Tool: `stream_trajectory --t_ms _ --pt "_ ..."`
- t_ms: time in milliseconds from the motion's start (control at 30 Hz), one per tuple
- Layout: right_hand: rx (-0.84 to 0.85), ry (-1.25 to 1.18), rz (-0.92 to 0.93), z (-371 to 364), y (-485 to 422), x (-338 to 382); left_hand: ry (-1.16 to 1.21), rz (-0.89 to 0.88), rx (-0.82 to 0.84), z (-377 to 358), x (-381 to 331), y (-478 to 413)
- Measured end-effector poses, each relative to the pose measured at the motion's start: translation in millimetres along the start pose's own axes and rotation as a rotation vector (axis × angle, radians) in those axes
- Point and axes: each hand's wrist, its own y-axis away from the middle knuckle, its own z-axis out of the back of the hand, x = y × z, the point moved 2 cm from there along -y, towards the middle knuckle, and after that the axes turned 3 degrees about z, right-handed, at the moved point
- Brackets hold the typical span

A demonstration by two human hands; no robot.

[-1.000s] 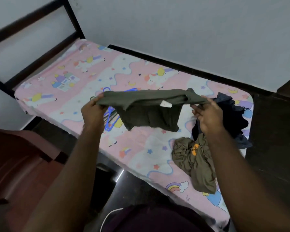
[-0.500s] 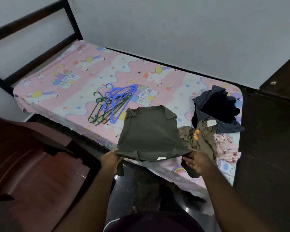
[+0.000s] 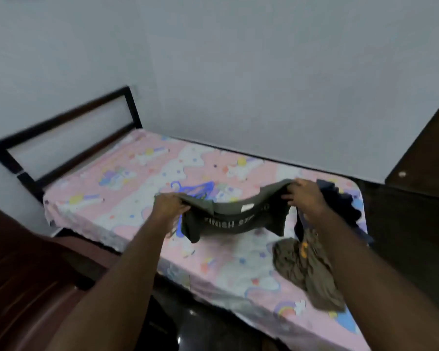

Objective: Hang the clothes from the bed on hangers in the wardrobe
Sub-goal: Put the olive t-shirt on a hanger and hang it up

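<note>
Both arms reach out over the bed (image 3: pixel 127 206), which carries a pink sheet printed with cartoon figures, stars and rainbows. The left hand (image 3: pixel 169 206) has its grip closed on one end of an olive T-shirt (image 3: pixel 228 219), fingers curled round a bunch of the fabric. The right hand (image 3: pixel 306 196) pinches the other end in the same way, a little farther and higher. The T-shirt hangs in the air between the two hands, above the middle of the bed. It sags in a shallow curve and shows a small white label and a line of white letters that is only partly readable. Blue hangers (image 3: pixel 203 187) lie on the sheet just beyond and under the left end of the shirt, partly hidden by it. On the right side of the bed, a crumpled olive-brown garment (image 3: pixel 307 269) lies near the front edge. A dark navy heap of clothes (image 3: pixel 342 206) lies behind the right hand. A dark headboard frame (image 3: pixel 61 138) stands at the far left against the pale wall. A dark wooden panel (image 3: pixel 426 148) with a small round knob rises at the right. Reddish-brown furniture (image 3: pixel 23 287) fills the near left corner.
</note>
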Motion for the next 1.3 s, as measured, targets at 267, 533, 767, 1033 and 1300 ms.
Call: stream_trajectory --t_ms 267,533,767,1033,1300 --pt "-0.119 0.116 0.415 29 1 152 -0.078 -0.49 0.051 -3 -171 38" --pt "-0.2 0.125 0.463 68 -17 225 -0.399 -0.523 -0.139 26 -260 41" --pt "-0.419 0.647 0.772 83 -9 301 -0.505 -0.743 -0.273 30 -324 72" --pt "-0.241 0.428 0.669 87 6 301 -0.442 -0.617 -0.184 42 -321 63" --pt "0.286 0.604 0.329 80 -4 218 -0.632 -0.308 0.195 46 -257 28"
